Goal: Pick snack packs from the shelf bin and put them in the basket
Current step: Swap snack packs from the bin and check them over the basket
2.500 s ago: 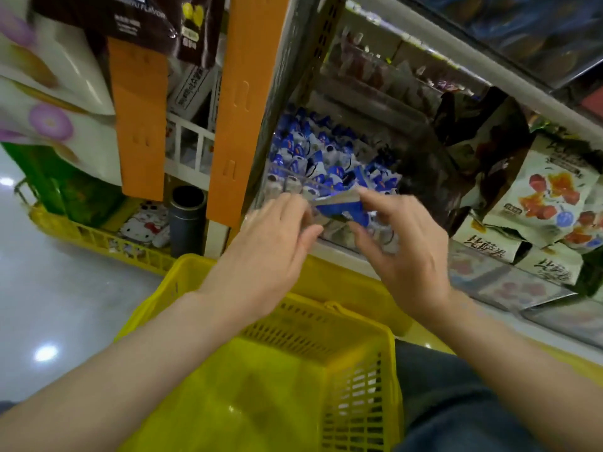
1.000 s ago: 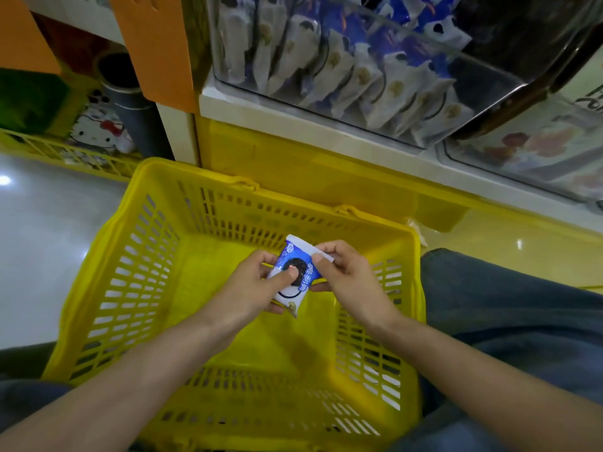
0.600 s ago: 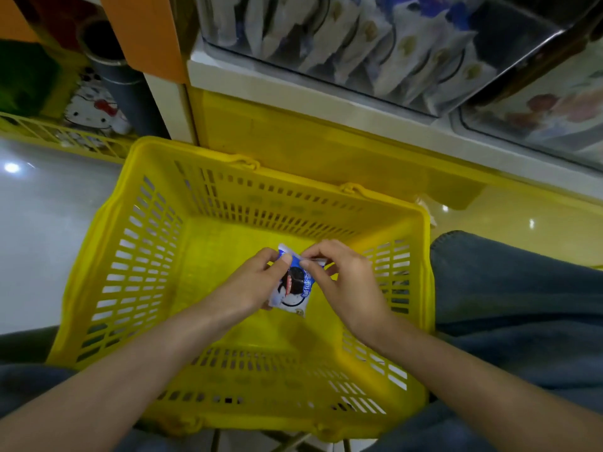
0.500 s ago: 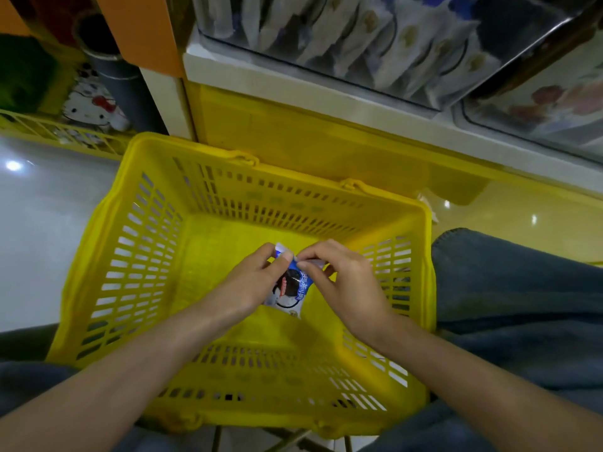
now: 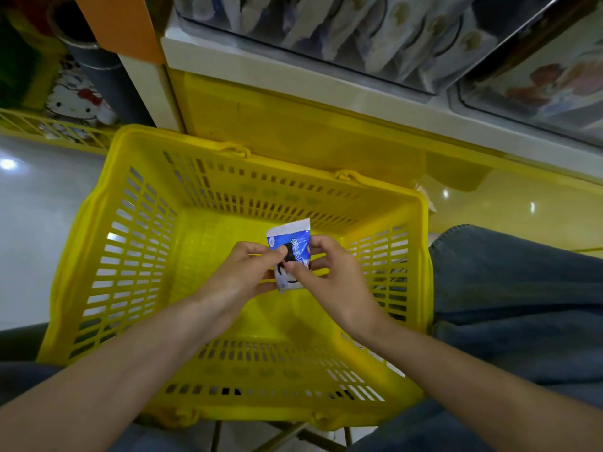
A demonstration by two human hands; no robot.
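Holding one snack pack (image 5: 291, 244) inside the walls of the yellow basket (image 5: 107, 256), both hands meet in the middle. The left hand (image 5: 239, 272) pinches the left side of the pack, with thumb and fingers curled on it. The right hand (image 5: 331, 282) pinches the right side the same way. The pack is blue on top and white at the bottom, with a dark round cookie picture on it. It stands up between the two hands, and its white top edge points to the shelf.

The basket sits in front of the person, next to a leg in blue jeans (image 5: 505, 288). Behind the basket is the shelf. On it is a clear shelf bin (image 5: 326, 62) full of more white and blue packs. To the right of it, another clear bin (image 5: 538, 86) shows bags with red fruit pictures. On the left are an orange post (image 5: 120, 24), a dark round tube (image 5: 101, 70) and a white cat picture with a red bow (image 5: 73, 99). The floor (image 5: 29, 223) is pale and shiny.
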